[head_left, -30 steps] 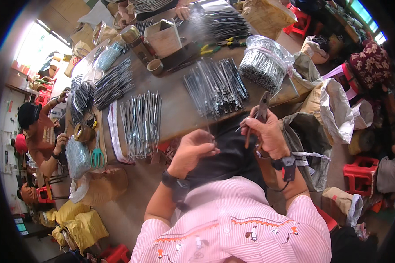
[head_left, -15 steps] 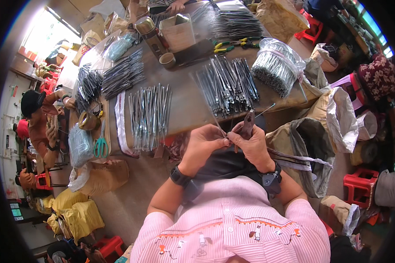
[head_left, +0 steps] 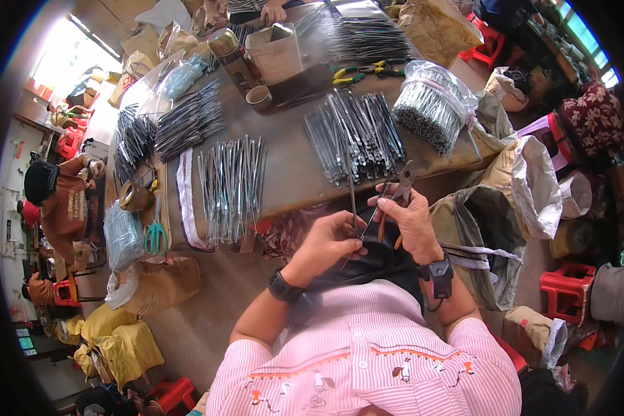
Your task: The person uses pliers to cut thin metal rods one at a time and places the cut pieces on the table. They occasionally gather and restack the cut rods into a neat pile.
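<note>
Over my lap, my left hand (head_left: 331, 243) is closed, thumb and fingers pinching a thin metal strip (head_left: 353, 197) that stands up toward the table edge. A thin wire-like piece slants between my two hands; which fingers grip it is hard to make out. My right hand (head_left: 410, 227) is wrapped round a pair of pliers (head_left: 405, 182) with orange handles, their metal jaws pointing up and away from me. Just beyond my hands, a pile of metal strips (head_left: 357, 139) lies at the table's near edge. Another spread of strips (head_left: 232, 187) lies to its left.
On the table (head_left: 284, 173) are a wrapped bundle of strips (head_left: 433, 104), a thermos (head_left: 232, 59), a small cup (head_left: 259, 98), yellow-handled pliers (head_left: 353, 75) and teal scissors (head_left: 157, 232). Open sacks (head_left: 489, 243) stand at my right. Other people sit around.
My hands have moved apart from a close pinch; my right hand with the pliers shifted right. The strip in my left hand now stands more upright, and the wire end no longer points off to the right.
</note>
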Action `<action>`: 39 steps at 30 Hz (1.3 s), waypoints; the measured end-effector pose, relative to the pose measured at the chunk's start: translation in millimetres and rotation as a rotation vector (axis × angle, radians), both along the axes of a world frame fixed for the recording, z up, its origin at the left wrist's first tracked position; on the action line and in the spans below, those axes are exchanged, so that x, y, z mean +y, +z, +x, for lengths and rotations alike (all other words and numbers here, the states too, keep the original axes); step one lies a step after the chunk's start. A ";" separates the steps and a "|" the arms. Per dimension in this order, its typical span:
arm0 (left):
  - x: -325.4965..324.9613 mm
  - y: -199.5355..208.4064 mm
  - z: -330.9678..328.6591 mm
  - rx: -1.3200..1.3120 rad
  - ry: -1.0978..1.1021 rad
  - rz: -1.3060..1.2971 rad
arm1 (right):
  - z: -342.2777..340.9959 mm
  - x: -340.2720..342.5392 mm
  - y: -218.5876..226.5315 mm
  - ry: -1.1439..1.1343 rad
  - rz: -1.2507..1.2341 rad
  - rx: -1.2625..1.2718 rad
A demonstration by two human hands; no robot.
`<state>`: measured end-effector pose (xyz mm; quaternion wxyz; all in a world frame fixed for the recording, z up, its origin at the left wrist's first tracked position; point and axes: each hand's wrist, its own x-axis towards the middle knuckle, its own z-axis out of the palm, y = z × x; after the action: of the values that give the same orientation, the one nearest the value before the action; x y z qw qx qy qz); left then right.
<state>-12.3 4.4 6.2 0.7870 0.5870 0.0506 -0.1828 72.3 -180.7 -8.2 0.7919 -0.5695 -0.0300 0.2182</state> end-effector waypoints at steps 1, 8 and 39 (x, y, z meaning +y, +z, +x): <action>0.1 2.8 0.3 0.023 -0.002 -0.014 | 0.7 -0.4 -2.3 0.022 -0.013 0.030; -2.0 14.2 -0.1 0.100 0.082 -0.279 | 4.1 4.7 -7.5 0.032 0.085 0.093; -22.6 0.5 7.4 -0.148 0.304 0.123 | -21.7 -58.1 -25.4 0.380 0.022 0.183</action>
<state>-4.9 -18.3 6.8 0.7698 0.6315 0.0921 -0.0145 50.6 -238.9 -33.6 0.7420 -0.5229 -0.0673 0.4141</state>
